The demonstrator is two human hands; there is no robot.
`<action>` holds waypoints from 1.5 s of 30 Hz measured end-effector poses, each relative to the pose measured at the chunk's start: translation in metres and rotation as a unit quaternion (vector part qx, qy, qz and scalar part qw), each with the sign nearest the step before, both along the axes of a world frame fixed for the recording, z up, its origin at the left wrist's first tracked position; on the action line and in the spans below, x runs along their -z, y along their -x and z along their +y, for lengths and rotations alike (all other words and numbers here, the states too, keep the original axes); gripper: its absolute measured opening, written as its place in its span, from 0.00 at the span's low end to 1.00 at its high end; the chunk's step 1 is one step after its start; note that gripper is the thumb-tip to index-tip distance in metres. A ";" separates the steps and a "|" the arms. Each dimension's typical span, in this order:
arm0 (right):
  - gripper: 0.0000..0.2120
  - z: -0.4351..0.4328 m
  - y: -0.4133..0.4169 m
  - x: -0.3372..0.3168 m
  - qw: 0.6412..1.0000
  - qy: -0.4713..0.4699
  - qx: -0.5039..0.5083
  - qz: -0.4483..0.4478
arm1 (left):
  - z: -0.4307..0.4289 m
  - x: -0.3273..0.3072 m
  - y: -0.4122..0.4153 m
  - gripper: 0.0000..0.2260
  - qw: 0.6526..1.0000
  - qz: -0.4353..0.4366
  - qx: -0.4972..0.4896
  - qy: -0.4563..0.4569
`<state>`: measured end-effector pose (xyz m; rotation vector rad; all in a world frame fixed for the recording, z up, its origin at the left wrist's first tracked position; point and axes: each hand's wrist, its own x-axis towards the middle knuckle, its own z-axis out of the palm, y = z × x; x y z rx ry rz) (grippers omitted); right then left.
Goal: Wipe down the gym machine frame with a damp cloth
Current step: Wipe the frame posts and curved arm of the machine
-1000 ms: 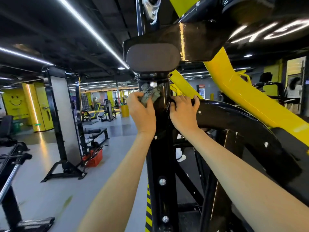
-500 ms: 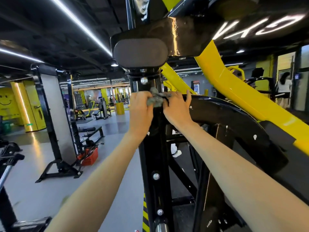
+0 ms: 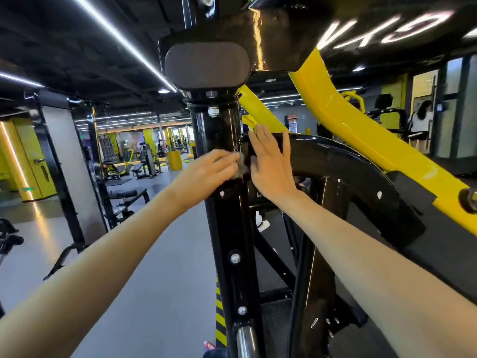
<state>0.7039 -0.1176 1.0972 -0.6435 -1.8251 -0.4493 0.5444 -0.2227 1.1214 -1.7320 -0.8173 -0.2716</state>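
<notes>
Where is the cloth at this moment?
Head view, centre: the cloth is pinched by the left hand against the upright post, beside the right hand lying flat on the curved bar.

Blurred white lettering on black machine housing, illegible

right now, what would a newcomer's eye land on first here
Two bare arms meet at centre on the glossy black post: the blurred left hand seems to pinch a small grey cloth against it, while the right hand lies flat on the curved black arm beside it. Next comes the bright yellow beam slanting across the upper right, and the grey pad capping the post.
</notes>
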 end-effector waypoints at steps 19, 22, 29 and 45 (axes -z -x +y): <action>0.21 -0.016 0.004 0.086 0.964 0.244 -0.106 0.011 | 0.011 0.072 0.019 0.11 0.980 -0.178 0.085 -0.018; 0.19 -0.018 0.007 0.091 0.876 0.428 -0.219 0.039 | -0.002 0.104 0.022 0.12 0.993 -0.035 0.046 0.102; 0.32 -0.030 0.018 0.076 0.738 0.555 -0.351 0.156 | 0.009 0.057 0.025 0.09 0.963 -0.247 0.100 -0.050; 0.37 -0.035 0.026 0.067 0.736 0.573 -0.287 0.219 | -0.003 0.134 0.022 0.13 0.985 -0.057 0.083 0.143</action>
